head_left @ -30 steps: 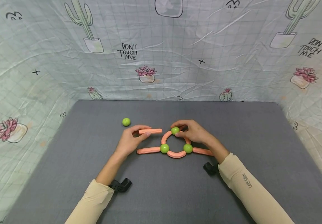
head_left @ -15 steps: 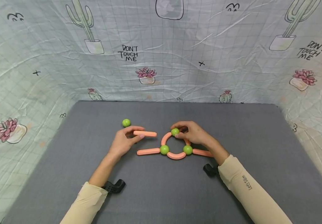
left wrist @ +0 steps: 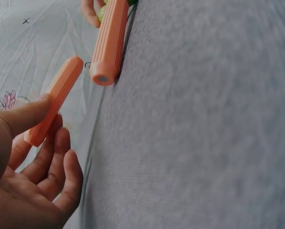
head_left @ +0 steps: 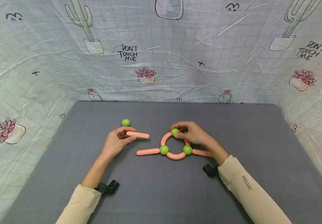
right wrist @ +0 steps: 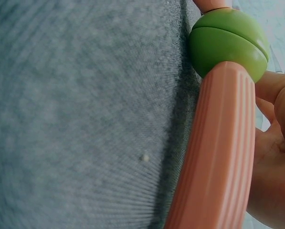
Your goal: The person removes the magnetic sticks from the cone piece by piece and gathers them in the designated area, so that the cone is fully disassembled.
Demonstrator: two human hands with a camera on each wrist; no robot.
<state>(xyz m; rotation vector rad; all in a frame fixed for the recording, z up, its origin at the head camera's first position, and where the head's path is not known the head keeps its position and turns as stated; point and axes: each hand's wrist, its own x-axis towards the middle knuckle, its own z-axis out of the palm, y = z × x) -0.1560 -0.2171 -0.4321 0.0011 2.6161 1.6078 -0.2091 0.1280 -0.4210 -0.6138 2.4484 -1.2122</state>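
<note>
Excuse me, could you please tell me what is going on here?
A person's right grip holds the far green ball in a ring with curved orange pieces. Their left grip holds a loose, straight orange stick. Two other sticks extend from the ring's nearer balls; another green ball lies beyond the left grip.

On the green-and-orange plastic ring (head_left: 176,156), your right hand (head_left: 193,133) partly covers the round green plastic ball (head_left: 174,132) at twelve o'clock; your right forearm (head_left: 218,152) hides the outer end of the straight orange plastic rod (head_left: 201,152) toward four o'clock.
</note>
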